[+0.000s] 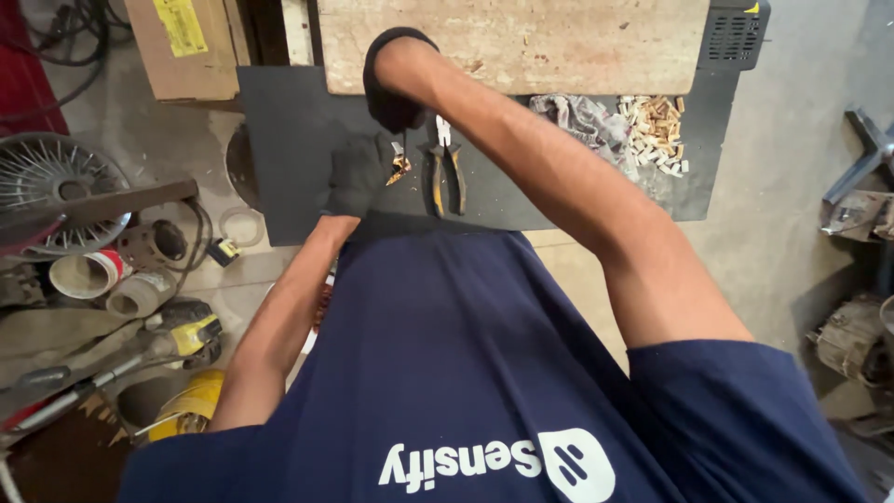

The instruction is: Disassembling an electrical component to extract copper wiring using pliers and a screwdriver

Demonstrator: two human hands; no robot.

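Observation:
Both hands wear black gloves and work over a black mat (279,140). My left hand (357,177) pinches a small coppery piece (399,169) against the mat. My right hand (391,88) is curled just above it, gripping what looks like a thin dark tool (404,142) that points down at the piece. Pliers with yellow and black handles (445,172) lie on the mat just right of the piece, untouched, jaws pointing away from me.
A pale wooden board (521,37) lies beyond the mat. A grey crumpled bundle (582,116) and a pile of small tan bits (656,135) sit at the mat's right. A fan grill (47,186), cans and tools crowd the floor at left; metal parts (852,335) at right.

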